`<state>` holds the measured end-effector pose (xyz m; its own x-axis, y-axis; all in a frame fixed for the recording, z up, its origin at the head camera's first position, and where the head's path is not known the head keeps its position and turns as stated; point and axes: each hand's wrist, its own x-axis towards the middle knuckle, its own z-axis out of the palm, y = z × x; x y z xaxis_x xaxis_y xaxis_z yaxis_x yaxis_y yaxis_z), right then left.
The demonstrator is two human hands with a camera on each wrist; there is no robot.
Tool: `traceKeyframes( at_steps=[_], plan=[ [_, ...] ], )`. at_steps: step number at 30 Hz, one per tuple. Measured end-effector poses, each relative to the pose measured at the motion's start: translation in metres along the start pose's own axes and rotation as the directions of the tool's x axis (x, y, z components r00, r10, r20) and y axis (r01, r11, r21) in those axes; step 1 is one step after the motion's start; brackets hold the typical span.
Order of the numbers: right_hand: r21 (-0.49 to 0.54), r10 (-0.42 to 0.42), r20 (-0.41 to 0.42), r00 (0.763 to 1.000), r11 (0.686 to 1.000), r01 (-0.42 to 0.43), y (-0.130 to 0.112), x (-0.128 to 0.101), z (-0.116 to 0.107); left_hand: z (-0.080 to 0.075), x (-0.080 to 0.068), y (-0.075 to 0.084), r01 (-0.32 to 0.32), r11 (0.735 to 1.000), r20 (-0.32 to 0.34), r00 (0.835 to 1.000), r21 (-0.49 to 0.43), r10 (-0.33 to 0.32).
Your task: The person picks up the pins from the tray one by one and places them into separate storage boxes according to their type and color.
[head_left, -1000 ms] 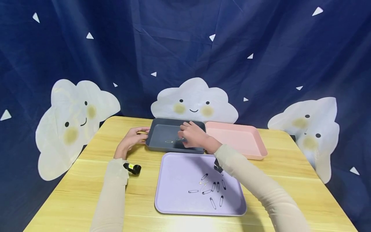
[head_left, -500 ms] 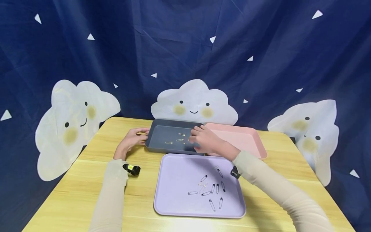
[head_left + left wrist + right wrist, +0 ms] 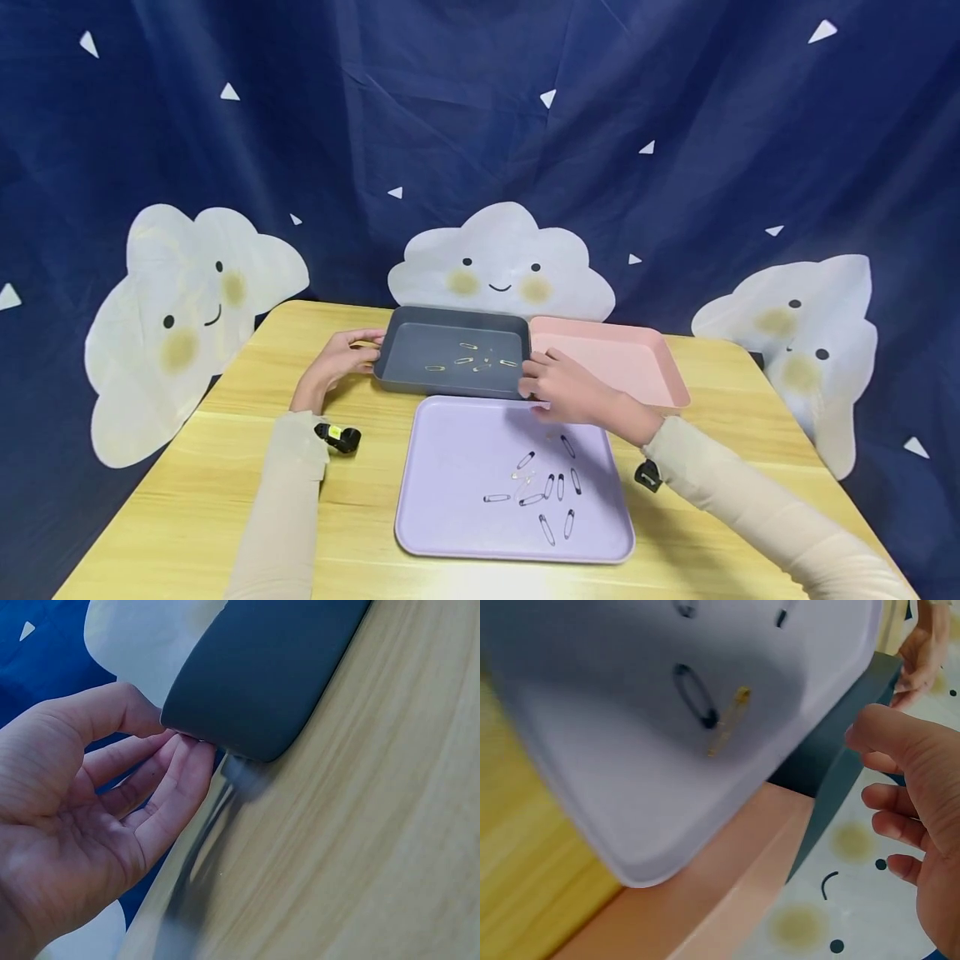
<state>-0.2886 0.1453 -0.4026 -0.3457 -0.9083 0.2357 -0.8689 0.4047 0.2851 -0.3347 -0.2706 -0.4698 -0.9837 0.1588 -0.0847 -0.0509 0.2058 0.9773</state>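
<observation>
My left hand (image 3: 339, 360) rests its fingertips on the outer left end of the dark grey tray (image 3: 412, 342); the left wrist view shows the thumb and fingers at that wall. Several gold safety pins (image 3: 463, 361) lie scattered in this tray. My right hand (image 3: 573, 387) hovers where the grey, pink and lavender trays meet, fingers loosely bent, nothing showing between them. Below it, the lavender tray (image 3: 442, 492) bears several black safety pins (image 3: 550, 486) and a few gold ones. In the right wrist view a gold safety pin (image 3: 742, 695) lies beside a black one (image 3: 709, 718).
A pink tray (image 3: 626, 358) stands to the right of the grey one, with its visible floor bare. All three trays sit on a wooden table (image 3: 360, 508). Behind the table hangs a dark blue curtain (image 3: 480, 142) with white cloud shapes.
My right hand has drawn back from over the grey tray toward the lavender one, moving right and nearer. More gold pins now show in the grey tray. My left hand stays put.
</observation>
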Motion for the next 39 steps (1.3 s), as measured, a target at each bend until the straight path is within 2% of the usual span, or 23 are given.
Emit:
traceKeyframes(
  at_steps=[6, 14, 20, 35, 39],
  plan=[
    [-0.016, -0.014, 0.018, 1.000, 1.000, 0.014, -0.003, -0.018, 0.003, -0.002, 0.000, 0.004, 0.003, 1.000, -0.003, 1.000, 0.007, -0.003],
    [-0.007, 0.007, 0.038, 0.999, 1.000, -0.007, -0.008, -0.033, 0.010, -0.002, 0.000, 0.004, -0.007, 1.000, 0.000, 1.000, 0.009, 0.007],
    [0.016, 0.004, 0.061, 0.998, 1.000, -0.005, -0.012, -0.038, 0.017, -0.001, 0.000, 0.004, -0.009, 1.000, -0.001, 1.000, 0.016, 0.009],
    [-0.054, 0.019, 0.150, 0.988, 0.999, -0.011, -0.015, -0.045, 0.019, 0.001, -0.003, 0.004, 0.005, 1.000, -0.010, 1.000, 0.025, -0.005],
    [-0.030, 0.028, 0.165, 0.986, 0.999, -0.024, -0.013, -0.045, 0.020, 0.002, -0.003, 0.004, 0.002, 1.000, -0.004, 1.000, 0.031, -0.002]
  ],
)
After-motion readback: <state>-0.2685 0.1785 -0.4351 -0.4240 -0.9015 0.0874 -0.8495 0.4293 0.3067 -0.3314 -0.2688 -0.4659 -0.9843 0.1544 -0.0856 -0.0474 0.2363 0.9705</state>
